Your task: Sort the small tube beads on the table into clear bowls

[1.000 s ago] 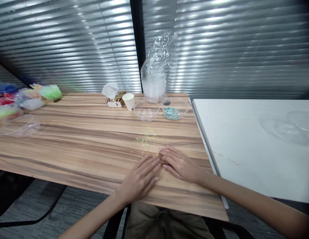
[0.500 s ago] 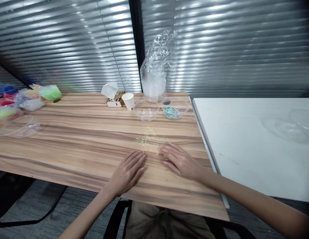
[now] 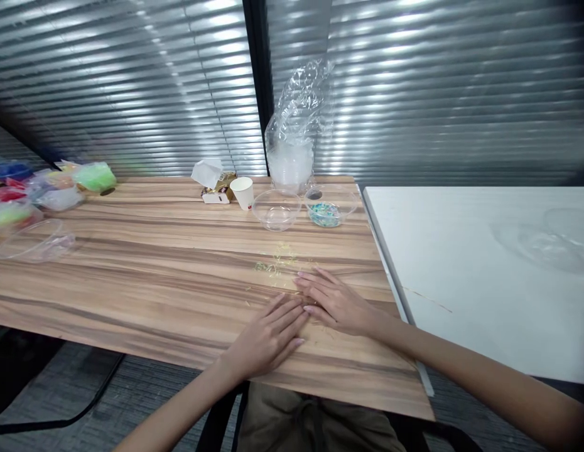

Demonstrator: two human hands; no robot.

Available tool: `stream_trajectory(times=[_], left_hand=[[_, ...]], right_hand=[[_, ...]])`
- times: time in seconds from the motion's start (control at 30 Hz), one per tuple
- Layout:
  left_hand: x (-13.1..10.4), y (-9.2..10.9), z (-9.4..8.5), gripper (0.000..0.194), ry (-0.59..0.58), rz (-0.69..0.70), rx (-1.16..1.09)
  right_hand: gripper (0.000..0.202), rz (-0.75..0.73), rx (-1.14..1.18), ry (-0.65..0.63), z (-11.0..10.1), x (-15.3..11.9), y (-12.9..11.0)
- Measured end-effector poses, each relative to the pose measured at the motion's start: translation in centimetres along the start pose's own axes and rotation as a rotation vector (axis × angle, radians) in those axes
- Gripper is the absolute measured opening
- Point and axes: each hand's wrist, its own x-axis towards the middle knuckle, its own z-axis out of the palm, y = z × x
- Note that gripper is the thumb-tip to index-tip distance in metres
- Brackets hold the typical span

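One camera, worn on the head, looks from above and behind the fingers (image 3: pixel 315 291), facing forward and down across the desk (image 3: pixel 155 260). The fingers sit just below and right of centre, close enough to tell apart. Nearer than the fingers, the wearer's lap (image 3: pixel 315 424) shows at the bottom edge; beyond them, window blinds (image 3: pixel 132 94) fill the top. The wide view also takes in a white surface (image 3: pixel 466 251) right of the fingers.

Your left hand (image 3: pixel 268 338) has moved rightward across the table (image 3: pixel 155 282) since a moment ago, closing in beside your right hand (image 3: pixel 340 304).
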Motion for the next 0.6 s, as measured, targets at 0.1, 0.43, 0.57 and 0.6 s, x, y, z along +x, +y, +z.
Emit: stream_trajectory(times=[0.1, 0.43, 0.57, 0.6], left_hand=[[0.6, 0.5, 0.2, 0.043, -0.017, 0.026, -0.057], [0.9, 0.3, -0.4, 0.046, -0.052, -0.004, -0.104], [1.0, 0.0, 0.0, 0.046, -0.052, -0.072, -0.054], [1.0, 0.0, 0.1, 0.046, -0.053, -0.090, -0.050]], right_hand=[[0.033, -0.015, -0.010, 0.030, 0.0, -0.5, 0.1], [0.029, 0.009, 0.026, 0.086, -1.4, -2.1, -0.2], [0.040, 0.051, 0.014, 0.052, -0.8, -1.2, 0.1], [0.041, 0.060, 0.015, 0.049, -0.5, -1.0, 0.3]])
